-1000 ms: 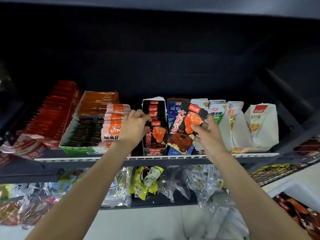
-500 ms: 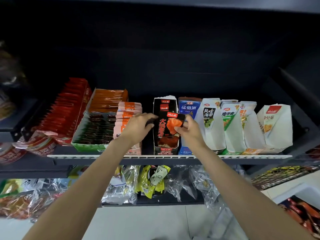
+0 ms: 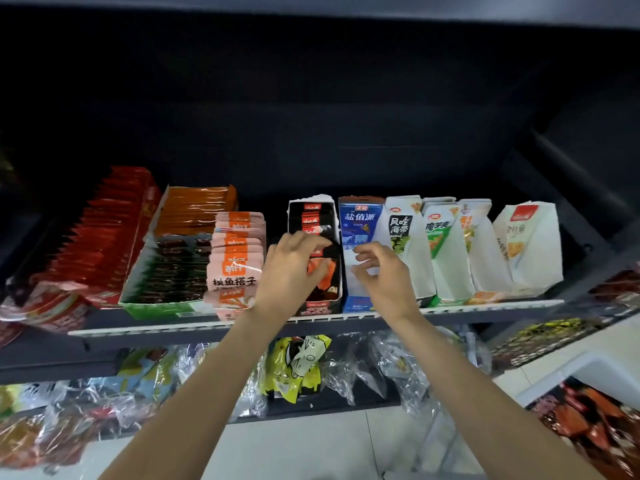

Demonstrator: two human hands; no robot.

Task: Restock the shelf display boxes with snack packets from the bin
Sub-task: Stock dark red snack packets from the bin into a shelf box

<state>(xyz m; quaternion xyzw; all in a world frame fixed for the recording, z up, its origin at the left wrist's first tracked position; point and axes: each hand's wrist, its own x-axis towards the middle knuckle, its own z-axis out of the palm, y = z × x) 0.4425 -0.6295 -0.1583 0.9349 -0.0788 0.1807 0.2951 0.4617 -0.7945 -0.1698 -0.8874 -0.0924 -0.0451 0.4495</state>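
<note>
Progress: black snack packets (image 3: 320, 271) fill black display box (image 3: 313, 308); left hand (image 3: 289, 271) presses front packet in, right hand (image 3: 379, 275) loose, empty. More packets wait in bin (image 3: 588, 372), lower right.

You can read 盐值派 on the blue box (image 3: 360, 233), 风吃海带 on the white box (image 3: 403, 237) beside it, and 摸鱼搭子 on the pink packets (image 3: 234, 268).

The dark shelf (image 3: 485, 315) carries a row of display boxes (image 3: 360, 258); packets upright.
</note>
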